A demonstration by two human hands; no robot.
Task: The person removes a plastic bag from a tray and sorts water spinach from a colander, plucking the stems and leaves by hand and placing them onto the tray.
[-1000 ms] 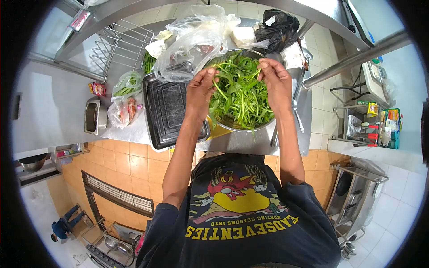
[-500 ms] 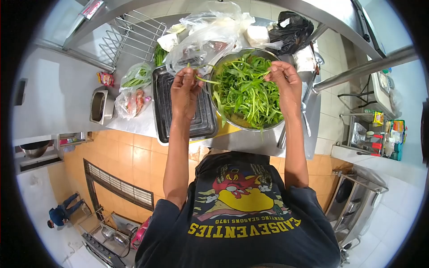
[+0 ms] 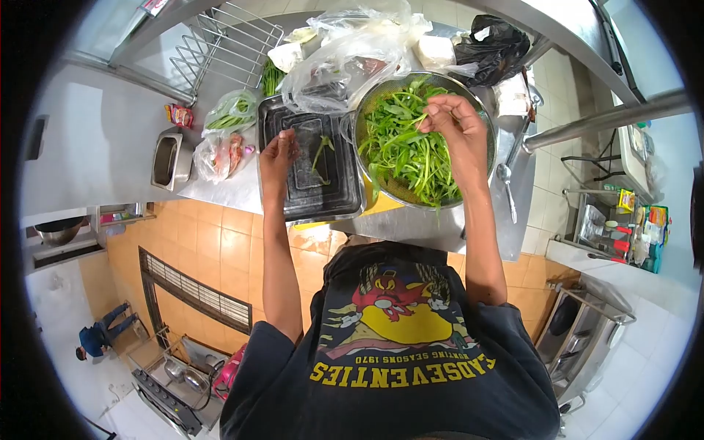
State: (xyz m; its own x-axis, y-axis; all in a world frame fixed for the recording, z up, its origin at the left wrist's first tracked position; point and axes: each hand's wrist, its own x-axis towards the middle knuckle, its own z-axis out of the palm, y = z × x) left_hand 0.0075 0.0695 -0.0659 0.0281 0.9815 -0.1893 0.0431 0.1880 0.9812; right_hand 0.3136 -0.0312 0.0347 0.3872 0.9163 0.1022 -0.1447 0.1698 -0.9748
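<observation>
Leafy green stems (image 3: 411,150) fill a round metal strainer (image 3: 488,136) on the steel table. Above the strainer's right part, my right hand (image 3: 458,128) is closed, thumb and fingers pinched on a green stem. Over the left side of a dark rectangular tray (image 3: 304,205) is my left hand (image 3: 279,155), its fingers drawn together near the thumb; whether anything small is between them is hidden. A single green stem piece (image 3: 321,159) lies in the tray, to the right of my left hand.
Clear plastic bags (image 3: 352,62) lie behind the tray and strainer, with a black bag (image 3: 491,51) at the back right. To the left are bagged greens (image 3: 233,111) and a metal container (image 3: 171,160). A spoon (image 3: 509,192) lies right of the strainer. A person (image 3: 99,339) is far off.
My left hand has moved left from the strainer to over the tray, and a stem piece now lies in the tray. My right hand stays over the greens. The view has shifted slightly.
</observation>
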